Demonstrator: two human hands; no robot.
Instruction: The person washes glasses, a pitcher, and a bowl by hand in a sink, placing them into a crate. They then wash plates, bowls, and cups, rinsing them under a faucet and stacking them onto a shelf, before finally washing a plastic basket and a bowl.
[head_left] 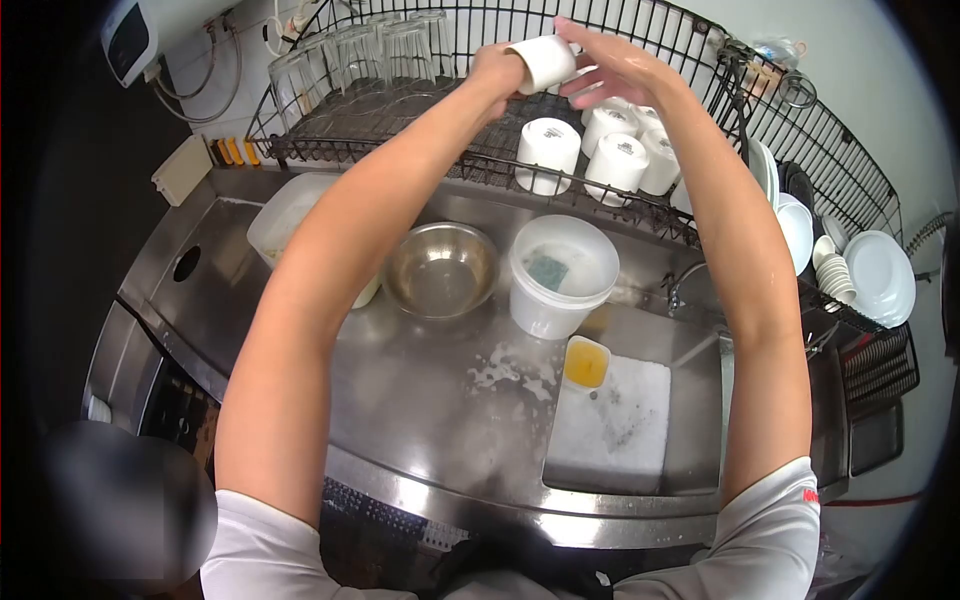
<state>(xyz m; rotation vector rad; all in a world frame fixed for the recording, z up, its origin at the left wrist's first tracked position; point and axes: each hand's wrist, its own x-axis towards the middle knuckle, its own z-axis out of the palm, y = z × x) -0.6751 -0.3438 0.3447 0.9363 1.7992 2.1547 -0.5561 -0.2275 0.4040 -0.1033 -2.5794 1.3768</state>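
Note:
My left hand (497, 76) is wrapped around a white cup (546, 63), held tilted on its side above the wire dish rack (490, 165). Right beside the cup is my right hand (612, 68), its fingers spread and stretched out; whether a fingertip touches the cup is hard to make out. Below my hands several white cups (617, 162) stand upside down in the rack, with dark marks on their bases. Clear drinking glasses (405, 55) stand in the rack to the left of my left hand.
On the steel counter (420, 390) stand a metal bowl (441, 270) and a white bucket (560, 305) with a green scouring pad (547, 271) inside. A yellow-filled container (587, 364) sits at the sink (690, 440). Plates (880, 280) fill the rack's right end.

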